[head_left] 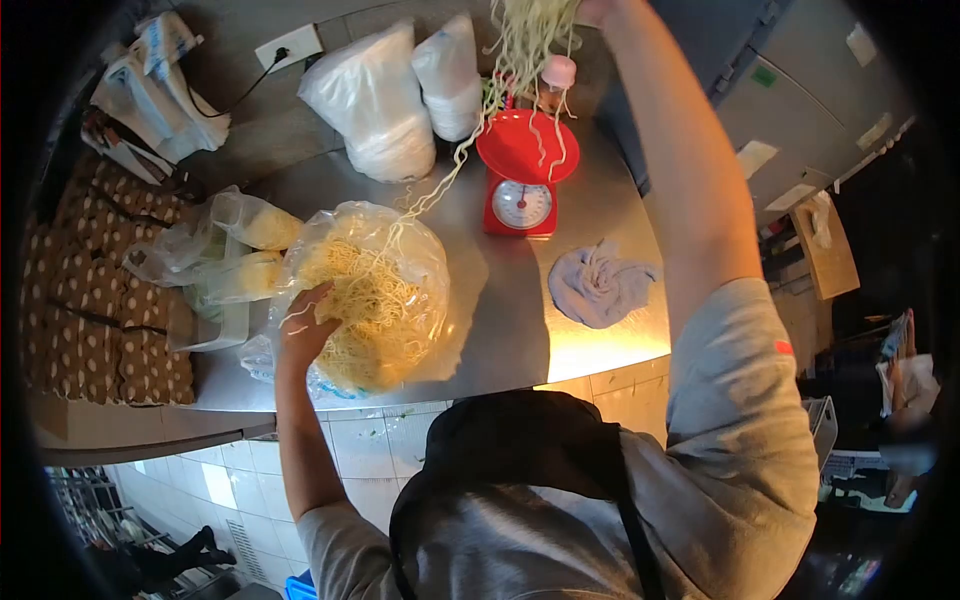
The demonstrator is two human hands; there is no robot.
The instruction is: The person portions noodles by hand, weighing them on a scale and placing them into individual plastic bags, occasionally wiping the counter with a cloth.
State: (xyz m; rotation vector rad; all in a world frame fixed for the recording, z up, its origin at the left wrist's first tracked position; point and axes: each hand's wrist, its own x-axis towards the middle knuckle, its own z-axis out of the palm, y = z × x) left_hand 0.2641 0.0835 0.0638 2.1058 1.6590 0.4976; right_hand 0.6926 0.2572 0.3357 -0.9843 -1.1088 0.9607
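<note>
High at the top edge, my right hand [594,12] is closed on a bundle of pale noodles [533,38], partly cut off by the frame. Long strands hang from it over the red pan [515,150] of a kitchen scale [522,208]. A few strands trail down to the noodles [360,300] heaped in a clear plastic bag [432,262]. My left hand [308,325] rests at the left side of that heap, fingers apart and touching the noodles.
A crumpled greyish cloth [602,284] lies right of the scale. Behind stand white plastic bags [375,100] and a pink-capped bottle [558,75]. Small bags of noodles [262,225] sit left, beside stacked egg trays [100,290]. A plugged cord runs from the wall socket [289,47].
</note>
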